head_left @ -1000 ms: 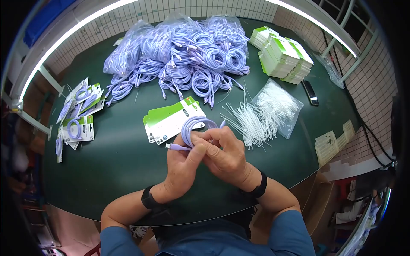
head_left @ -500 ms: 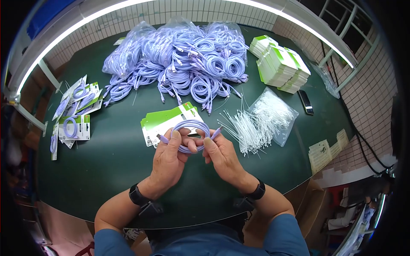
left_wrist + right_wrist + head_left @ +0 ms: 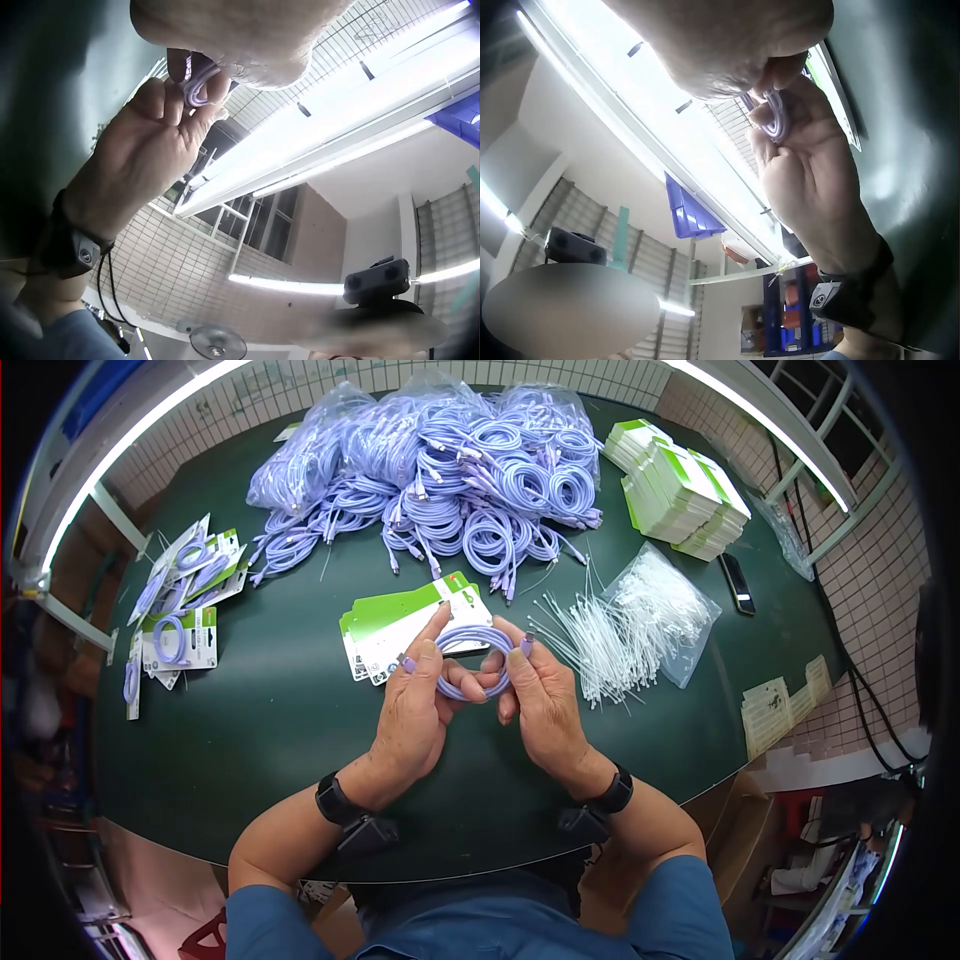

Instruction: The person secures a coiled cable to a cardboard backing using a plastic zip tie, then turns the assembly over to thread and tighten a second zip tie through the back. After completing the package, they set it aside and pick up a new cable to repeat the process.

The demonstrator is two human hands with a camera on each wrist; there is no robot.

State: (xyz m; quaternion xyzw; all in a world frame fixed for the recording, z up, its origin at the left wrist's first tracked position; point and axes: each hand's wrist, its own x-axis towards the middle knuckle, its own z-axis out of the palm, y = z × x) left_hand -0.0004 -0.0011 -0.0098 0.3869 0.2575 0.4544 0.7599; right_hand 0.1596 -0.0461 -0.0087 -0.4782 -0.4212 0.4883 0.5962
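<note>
Over the dark green table (image 3: pixel 250 760), both hands hold a coiled lilac cable (image 3: pixel 470 632). My left hand (image 3: pixel 408 715) pinches its left side between thumb and fingers, its index finger stretched upward. On the opposite side, my right hand (image 3: pixel 545 710) grips the loops, thumb on top. One plug (image 3: pixel 405 662) sticks out by the left thumb, another plug (image 3: pixel 527 644) by the right. Green and white cards (image 3: pixel 400 622) lie fanned just beyond the coil. In the right wrist view, the cable loops (image 3: pixel 778 124) show between the fingers.
A large heap of bagged lilac cables (image 3: pixel 430 480) covers the back. White zip ties (image 3: pixel 590 655) spill from a clear bag (image 3: pixel 690 630) at right. Behind are stacked cards (image 3: pixel 670 495) and a phone (image 3: pixel 738 585). Cards with cables attached (image 3: pixel 185 640) lie at far left.
The hands have moved apart to opposite sides of the coil, which now lies flatter and rounder between them. The left index finger has straightened upward.
</note>
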